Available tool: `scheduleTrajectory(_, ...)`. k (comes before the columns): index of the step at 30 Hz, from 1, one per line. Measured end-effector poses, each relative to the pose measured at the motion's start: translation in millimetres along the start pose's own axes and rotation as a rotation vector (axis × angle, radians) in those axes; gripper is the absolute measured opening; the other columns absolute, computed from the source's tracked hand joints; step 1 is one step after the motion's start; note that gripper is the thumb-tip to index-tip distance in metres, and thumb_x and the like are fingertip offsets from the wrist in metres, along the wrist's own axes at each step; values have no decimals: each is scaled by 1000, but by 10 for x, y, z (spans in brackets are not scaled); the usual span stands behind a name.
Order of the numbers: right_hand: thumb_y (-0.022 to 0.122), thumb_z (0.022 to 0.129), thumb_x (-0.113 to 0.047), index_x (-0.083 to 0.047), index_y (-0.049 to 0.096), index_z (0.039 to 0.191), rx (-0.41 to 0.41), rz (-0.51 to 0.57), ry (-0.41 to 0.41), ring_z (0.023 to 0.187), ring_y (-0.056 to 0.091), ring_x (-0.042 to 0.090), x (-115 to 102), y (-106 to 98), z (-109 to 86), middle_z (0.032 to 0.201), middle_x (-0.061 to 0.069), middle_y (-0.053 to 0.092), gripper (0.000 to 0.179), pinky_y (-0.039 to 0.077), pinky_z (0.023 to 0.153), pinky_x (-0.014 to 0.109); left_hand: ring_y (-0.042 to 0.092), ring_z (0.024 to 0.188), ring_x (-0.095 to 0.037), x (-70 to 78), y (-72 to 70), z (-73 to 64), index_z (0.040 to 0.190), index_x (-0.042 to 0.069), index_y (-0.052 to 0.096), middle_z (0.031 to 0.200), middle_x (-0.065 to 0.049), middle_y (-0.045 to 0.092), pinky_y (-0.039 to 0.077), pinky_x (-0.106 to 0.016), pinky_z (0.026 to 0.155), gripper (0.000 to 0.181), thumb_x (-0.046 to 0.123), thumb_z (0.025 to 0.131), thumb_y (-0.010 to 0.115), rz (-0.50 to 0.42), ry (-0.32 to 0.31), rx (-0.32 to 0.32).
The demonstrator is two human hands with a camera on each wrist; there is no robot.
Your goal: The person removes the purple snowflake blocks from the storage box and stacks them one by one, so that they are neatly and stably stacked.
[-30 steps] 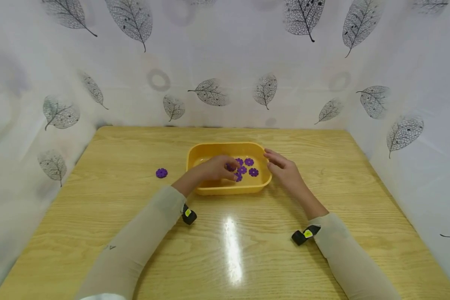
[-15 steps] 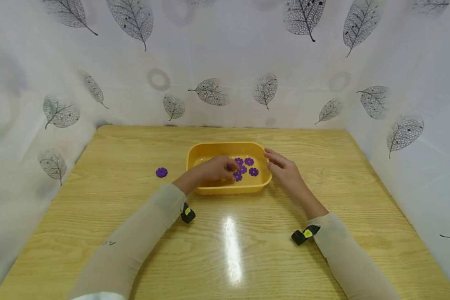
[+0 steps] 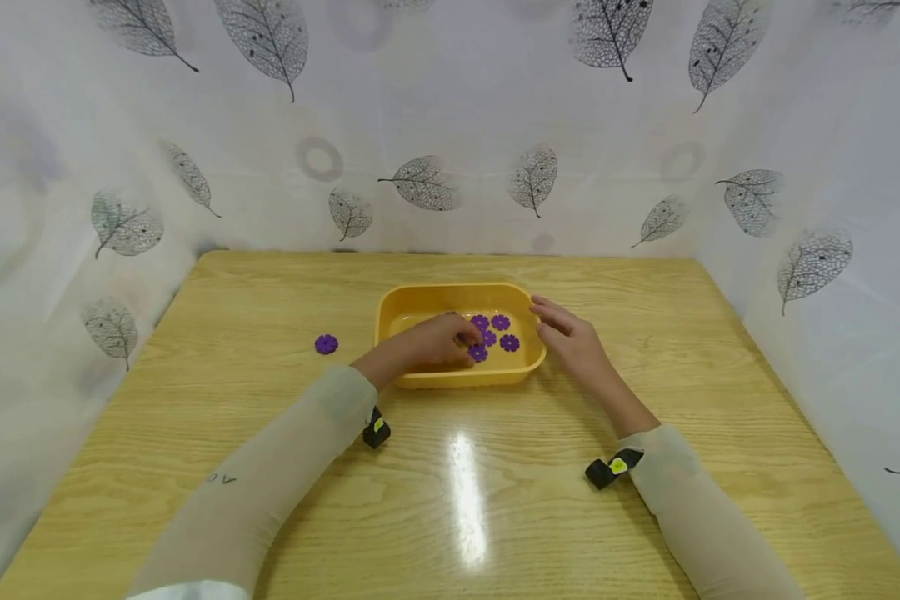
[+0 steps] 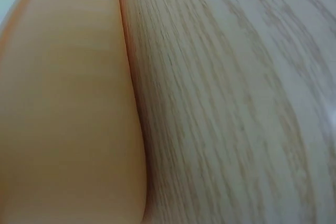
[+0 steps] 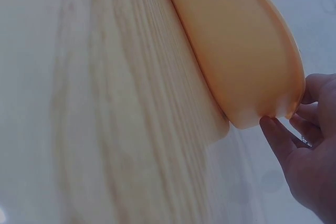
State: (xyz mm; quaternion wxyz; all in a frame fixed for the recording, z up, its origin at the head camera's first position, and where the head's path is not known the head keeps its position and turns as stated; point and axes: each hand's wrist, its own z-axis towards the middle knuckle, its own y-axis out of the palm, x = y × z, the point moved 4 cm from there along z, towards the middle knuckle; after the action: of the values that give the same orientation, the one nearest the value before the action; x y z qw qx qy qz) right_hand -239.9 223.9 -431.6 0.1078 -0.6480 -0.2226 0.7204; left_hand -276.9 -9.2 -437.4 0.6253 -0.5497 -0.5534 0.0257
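Observation:
A yellow plastic tub (image 3: 461, 381) stands on the table, with several purple flower-shaped discs (image 3: 509, 342) lying on its floor. My left hand (image 3: 438, 340) reaches over the near left rim into it, fingers bent downward beside the discs. Whatever sits under its fingertips is hidden, and I cannot tell if they pinch a disc. My right hand (image 3: 579, 348) is at the tub's right end, fingertips against the outer wall and rim. The right wrist view shows thumb and fingers (image 5: 281, 139) spread along that end. Another purple disc (image 3: 326, 344) lies on the table left of the tub.
The wooden table (image 3: 270, 292) reaches back to a pale curtain (image 3: 465, 100) printed with leaves, which also hangs along both sides. In the left wrist view the tub's wall (image 4: 73, 103) fills the left part.
The left hand shifts slightly within the tub; the purple disc seen in the curl of its fingers before is no longer visible there. The right hand stays at the tub's right end.

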Motion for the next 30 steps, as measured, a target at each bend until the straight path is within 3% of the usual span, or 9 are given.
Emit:
scheduleTrajectory(20,54,105,-31,-12,55,145,-7,15,4,149,35,18,44,-14,-1,160,-9,40,44,37,116,40,61,109,-17,17,39,32,118,10,69,115,-3,67,50,-34,100,29,17,91,76,9,-16,-1)
scheduleTrajectory(30,54,105,-29,-11,55,145,-6,16,-7,147,38,19,17,-11,15,159,-8,40,44,40,114,38,61,101,-15,4,30,5,113,16,66,106,1,66,51,-32,95,22,19,92,75,16,-23,16)
